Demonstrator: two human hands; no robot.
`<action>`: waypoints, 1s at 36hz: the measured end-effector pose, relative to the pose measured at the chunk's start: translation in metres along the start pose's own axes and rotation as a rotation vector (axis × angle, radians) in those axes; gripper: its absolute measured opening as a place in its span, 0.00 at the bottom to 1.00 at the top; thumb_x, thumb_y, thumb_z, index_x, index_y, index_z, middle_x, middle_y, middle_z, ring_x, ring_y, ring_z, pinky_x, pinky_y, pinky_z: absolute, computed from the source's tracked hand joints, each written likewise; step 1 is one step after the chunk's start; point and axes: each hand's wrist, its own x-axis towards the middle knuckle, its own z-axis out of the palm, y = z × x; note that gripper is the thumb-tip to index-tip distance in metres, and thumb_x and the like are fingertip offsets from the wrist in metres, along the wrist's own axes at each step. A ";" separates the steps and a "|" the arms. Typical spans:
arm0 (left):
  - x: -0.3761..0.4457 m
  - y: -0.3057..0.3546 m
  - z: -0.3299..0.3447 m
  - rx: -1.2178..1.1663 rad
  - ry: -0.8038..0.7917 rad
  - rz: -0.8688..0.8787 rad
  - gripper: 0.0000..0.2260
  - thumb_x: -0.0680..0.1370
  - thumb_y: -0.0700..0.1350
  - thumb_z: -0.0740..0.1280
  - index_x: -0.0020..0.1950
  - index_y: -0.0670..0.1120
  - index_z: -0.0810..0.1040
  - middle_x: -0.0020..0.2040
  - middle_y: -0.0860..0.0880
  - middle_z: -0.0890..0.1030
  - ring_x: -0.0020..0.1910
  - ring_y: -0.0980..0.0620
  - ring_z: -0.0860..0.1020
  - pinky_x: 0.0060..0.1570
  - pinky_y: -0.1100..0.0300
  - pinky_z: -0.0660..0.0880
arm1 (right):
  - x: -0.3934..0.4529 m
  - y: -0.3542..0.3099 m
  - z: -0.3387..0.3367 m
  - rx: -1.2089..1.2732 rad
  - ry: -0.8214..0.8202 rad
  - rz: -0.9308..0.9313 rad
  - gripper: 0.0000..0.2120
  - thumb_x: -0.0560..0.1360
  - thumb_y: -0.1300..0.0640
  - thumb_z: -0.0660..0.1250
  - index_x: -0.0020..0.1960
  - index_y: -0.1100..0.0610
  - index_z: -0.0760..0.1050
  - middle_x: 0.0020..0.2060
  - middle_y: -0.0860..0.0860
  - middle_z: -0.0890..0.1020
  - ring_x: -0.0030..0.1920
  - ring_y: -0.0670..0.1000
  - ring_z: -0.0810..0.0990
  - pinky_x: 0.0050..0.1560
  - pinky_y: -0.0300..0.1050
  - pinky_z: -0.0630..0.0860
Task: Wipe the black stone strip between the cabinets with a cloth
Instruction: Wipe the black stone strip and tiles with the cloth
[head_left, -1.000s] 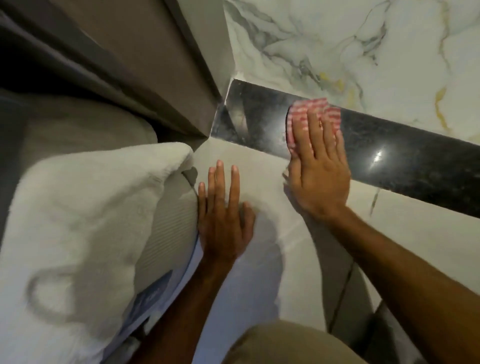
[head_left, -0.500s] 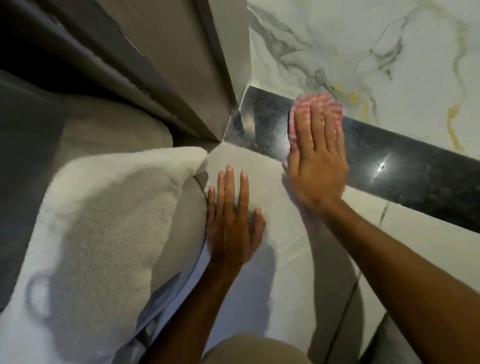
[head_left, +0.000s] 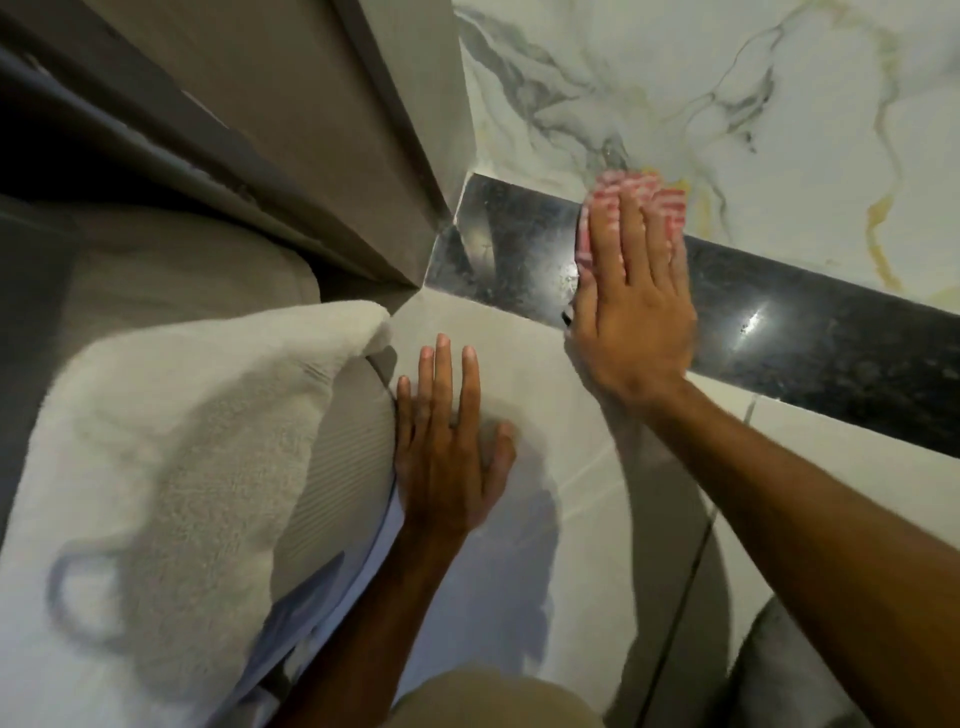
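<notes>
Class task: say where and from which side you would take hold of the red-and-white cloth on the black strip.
Pinch the red-and-white cloth at its exposed far edge, coming from the marble side. The right hand lies flat over the rest, pressing it on the black stone strip.

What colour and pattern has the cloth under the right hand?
The cloth is red and white, striped or checked; the head view shows it.

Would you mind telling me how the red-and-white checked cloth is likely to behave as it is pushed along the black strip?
The red-and-white checked cloth looks thin and bunched, so probably floppy and light. Under the flat right hand it should glide easily, since the glossy black stone strip looks smooth. Its loose edges may fold or ride up.
</notes>
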 end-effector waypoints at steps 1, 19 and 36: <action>-0.001 -0.001 0.001 0.008 0.003 0.005 0.33 0.88 0.62 0.50 0.88 0.44 0.61 0.89 0.39 0.59 0.89 0.39 0.57 0.88 0.36 0.56 | 0.009 -0.013 0.003 0.009 -0.006 0.015 0.32 0.89 0.46 0.48 0.90 0.55 0.48 0.90 0.57 0.50 0.91 0.57 0.47 0.91 0.60 0.48; -0.002 0.003 -0.008 0.003 -0.058 -0.013 0.35 0.89 0.63 0.44 0.89 0.43 0.59 0.89 0.38 0.56 0.89 0.37 0.56 0.87 0.33 0.56 | -0.008 -0.017 0.007 0.033 -0.096 -0.190 0.32 0.88 0.46 0.49 0.90 0.53 0.48 0.90 0.55 0.50 0.91 0.57 0.46 0.91 0.61 0.48; 0.000 0.002 -0.008 0.031 -0.108 0.036 0.34 0.89 0.62 0.44 0.89 0.44 0.60 0.89 0.37 0.58 0.88 0.36 0.58 0.84 0.28 0.59 | -0.014 0.019 0.006 0.017 0.022 0.003 0.34 0.88 0.46 0.50 0.90 0.54 0.45 0.90 0.56 0.48 0.91 0.56 0.46 0.91 0.60 0.49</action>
